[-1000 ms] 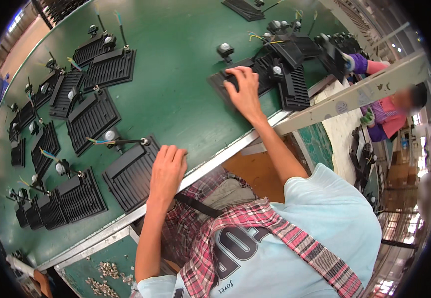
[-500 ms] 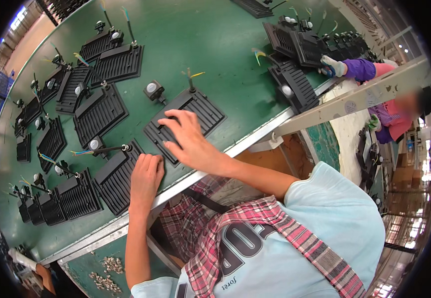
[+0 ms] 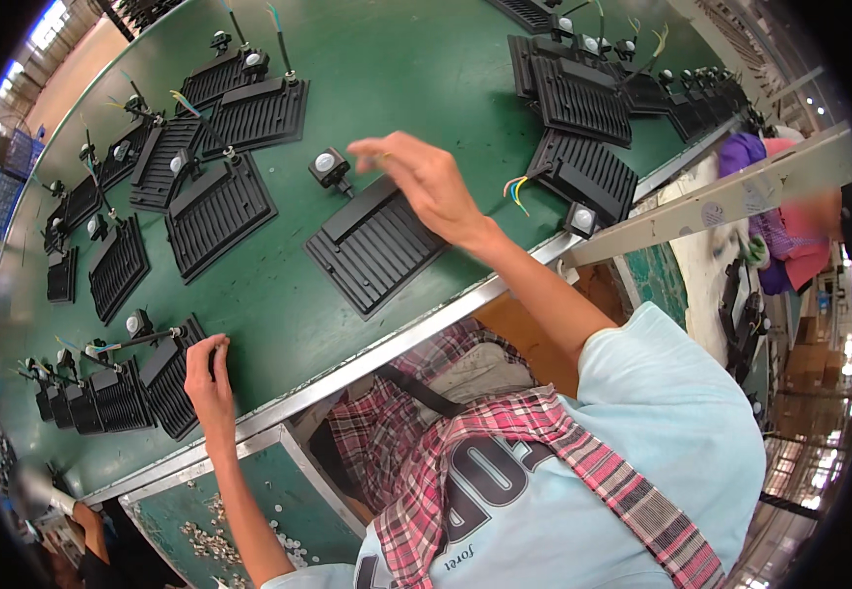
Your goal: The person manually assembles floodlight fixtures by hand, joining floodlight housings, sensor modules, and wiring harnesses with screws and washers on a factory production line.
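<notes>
A black finned floodlight (image 3: 375,257) lies flat near the front edge, its white-domed sensor (image 3: 328,165) standing off its far left corner. Above its far right part is my right hand (image 3: 428,182), slightly blurred, fingers stretched leftward past the sensor. The hand covers that floodlight's cable, and I see nothing held. At the left, my left hand (image 3: 210,385) is at the right edge of another floodlight (image 3: 175,383), fingers bent and apart, not wrapped round it. This light's cable with coloured wire ends points left.
Several similar floodlights (image 3: 220,211) stand in overlapping rows on the green table (image 3: 279,294). More are stacked at the right (image 3: 583,98). A metal rail (image 3: 347,373) edges the table; small pale parts (image 3: 215,540) lie below it. Other people work at both sides.
The left floodlight has shifted left against its row, with my left hand moving along. My right hand has moved up and right, toward the cable end of the middle floodlight.
</notes>
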Demonstrator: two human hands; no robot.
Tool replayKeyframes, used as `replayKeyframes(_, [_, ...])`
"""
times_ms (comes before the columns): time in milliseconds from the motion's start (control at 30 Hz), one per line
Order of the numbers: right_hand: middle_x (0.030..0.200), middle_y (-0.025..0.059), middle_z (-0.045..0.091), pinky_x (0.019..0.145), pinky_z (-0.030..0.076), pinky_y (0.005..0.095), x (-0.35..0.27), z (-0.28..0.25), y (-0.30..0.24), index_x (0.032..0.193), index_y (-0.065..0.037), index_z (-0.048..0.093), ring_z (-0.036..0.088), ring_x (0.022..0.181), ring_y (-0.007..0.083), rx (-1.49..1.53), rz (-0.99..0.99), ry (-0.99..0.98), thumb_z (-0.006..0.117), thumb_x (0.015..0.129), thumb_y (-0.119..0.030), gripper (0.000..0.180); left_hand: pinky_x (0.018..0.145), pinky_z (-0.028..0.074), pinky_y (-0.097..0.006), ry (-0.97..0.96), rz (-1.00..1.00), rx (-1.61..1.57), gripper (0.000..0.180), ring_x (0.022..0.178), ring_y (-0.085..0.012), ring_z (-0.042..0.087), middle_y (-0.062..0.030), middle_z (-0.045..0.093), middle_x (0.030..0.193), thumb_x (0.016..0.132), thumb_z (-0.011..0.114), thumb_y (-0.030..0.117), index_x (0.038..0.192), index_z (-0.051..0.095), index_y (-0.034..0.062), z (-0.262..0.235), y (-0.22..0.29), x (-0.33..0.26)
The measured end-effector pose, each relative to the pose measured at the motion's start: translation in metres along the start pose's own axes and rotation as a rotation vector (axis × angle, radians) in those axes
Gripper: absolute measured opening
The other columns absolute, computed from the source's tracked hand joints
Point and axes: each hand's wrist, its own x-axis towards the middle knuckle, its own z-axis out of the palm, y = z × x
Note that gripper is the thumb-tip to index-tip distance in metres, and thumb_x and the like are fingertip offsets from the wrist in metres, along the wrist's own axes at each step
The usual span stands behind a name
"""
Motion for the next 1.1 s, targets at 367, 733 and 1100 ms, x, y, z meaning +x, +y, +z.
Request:
replayKeyframes(367, [0.083,0.0095,0.064,0.067,0.049,0.0329,0.001,0.067,-0.025,0.102,-0.002,0.073,0.061,0.075,0.0201,0.256,-0.001,-0.349,0.061,0.094,-0.01,0.016,0.094,0.052,-0.032,0.171,-0.348,-1.086,0.015,0.093,-0.0169,0.067,-0.0118,0.07,0.097,0.098,0.06,0.006,0.111,0.057,-0.001,0.05,0.073,0.015])
replayKeyframes(733, [0.065,0.0077,0.064,0.06,0.045,0.0367,-0.004,0.082,-0.029,0.087,-0.005,0.07,0.057,0.057,0.0217,0.369,0.084,-0.801,0.056,0.093,-0.023,0.024,0.094,0.053,-0.034,0.16,-0.314,-1.436,0.018,0.093,-0.0183,0.068,-0.0111,0.07,0.094,0.093,0.068,0.007,0.107,0.06,-0.0006,0.063,0.056,0.018])
replayKeyframes(1100, [0.06,0.0111,0.059,0.058,0.043,0.0412,-0.013,0.089,-0.019,0.085,-0.006,0.069,0.056,0.055,0.0284,0.324,-0.036,-0.799,0.057,0.091,-0.022,0.02,0.09,0.053,-0.028,0.097,-0.339,-1.233,0.018,0.094,-0.0138,0.066,-0.0086,0.068,0.1,0.093,0.069,0.008,0.106,0.064,-0.0018,0.065,0.055,0.019])
